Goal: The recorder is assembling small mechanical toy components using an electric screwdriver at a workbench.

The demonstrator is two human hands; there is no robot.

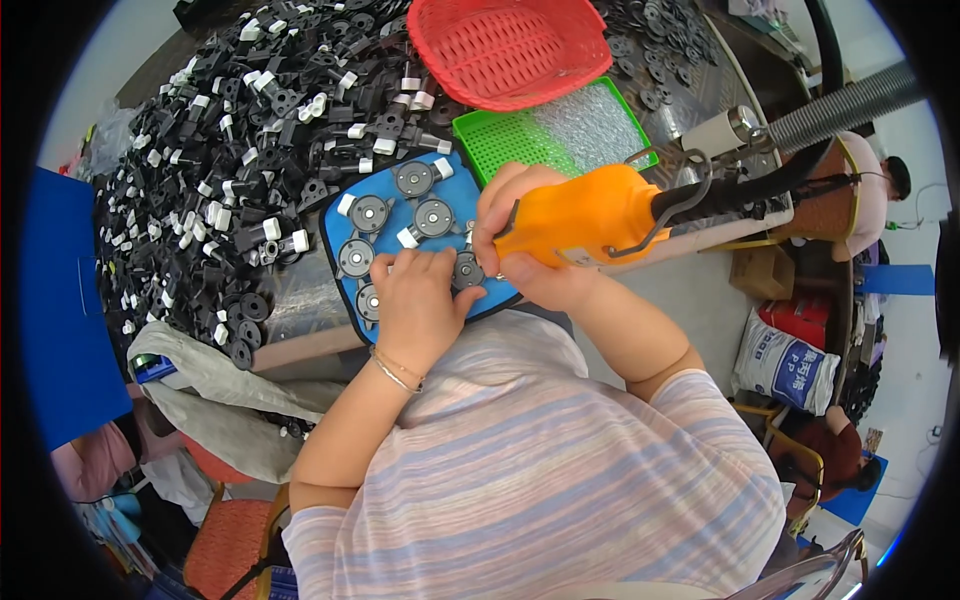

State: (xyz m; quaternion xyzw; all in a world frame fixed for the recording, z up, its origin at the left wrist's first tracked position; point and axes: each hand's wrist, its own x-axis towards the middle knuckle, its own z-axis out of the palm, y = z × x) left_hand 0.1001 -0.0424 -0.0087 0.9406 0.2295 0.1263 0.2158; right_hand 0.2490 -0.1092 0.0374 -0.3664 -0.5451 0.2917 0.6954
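My right hand (550,285) is wrapped round an orange power screwdriver (580,215) hanging from a black cable and a wire hook. Its tip points down toward the blue mat (462,185), though my fingers hide the very end. On the mat lie several round grey casters or discs with black bodies, some showing white caps. My left hand (415,305) rests at the mat's near edge, thumb and forefinger on either side of one round grey piece (467,268). My other left fingers lie over the neighbouring pieces and partly cover them.
A big heap of black parts with white caps (220,150) fills the table's left. Beyond the mat are a green tray (490,140) of small silvery pieces and a red basket (510,50). Black discs (660,50) lie far right. Grey cloth (220,400) drapes at the near left.
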